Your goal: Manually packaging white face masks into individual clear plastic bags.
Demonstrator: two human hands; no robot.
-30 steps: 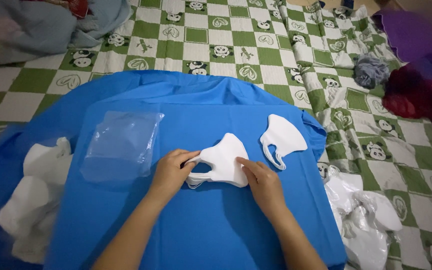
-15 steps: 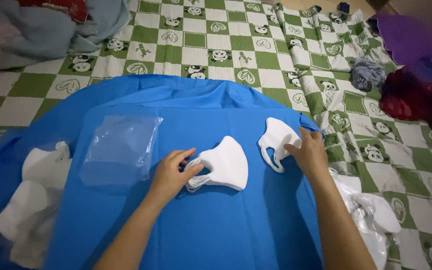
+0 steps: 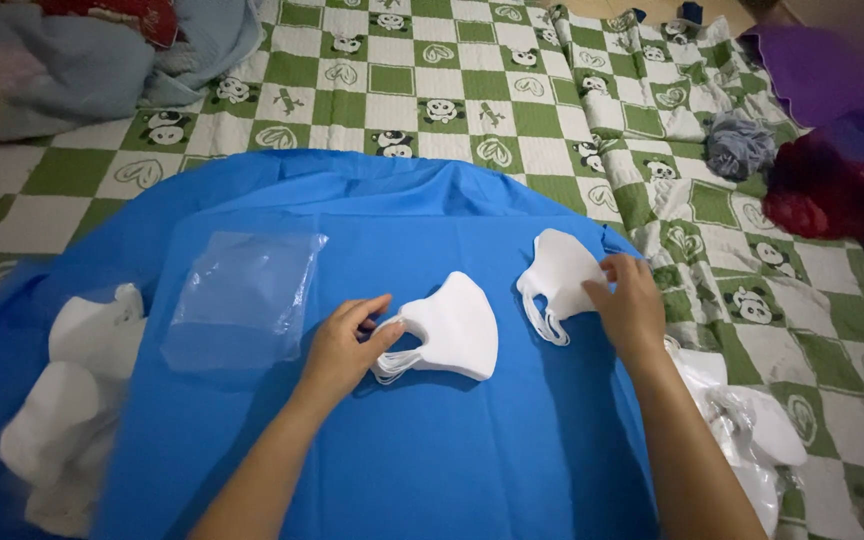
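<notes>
Head view: two bare hands work on a blue cloth [image 3: 432,470] spread over a green-and-white checked blanket [image 3: 432,90]; places below are given from the stack of white masks [image 3: 452,325] near the cloth's middle.
Left hand: the left hand [image 3: 337,350] lies just left of the stack, fingers [image 3: 377,335] slightly parted, tips pressing its ear-loop edge flat, not gripping.
Right hand: the right hand [image 3: 632,310] is to the right of the stack, fingers together and pinched on the near edge of a single white mask [image 3: 557,275].
Mask to fingers: the single mask spreads up and left of those fingertips, flat on the cloth, apart from the stack.
Doing it well: judged from this, hold the stack steady, lift the single mask by its edge, keep loops untangled, align outlines.
Nearby: clear plastic bag [image 3: 242,295] well left; white bundles [image 3: 62,410] beyond it.
</notes>
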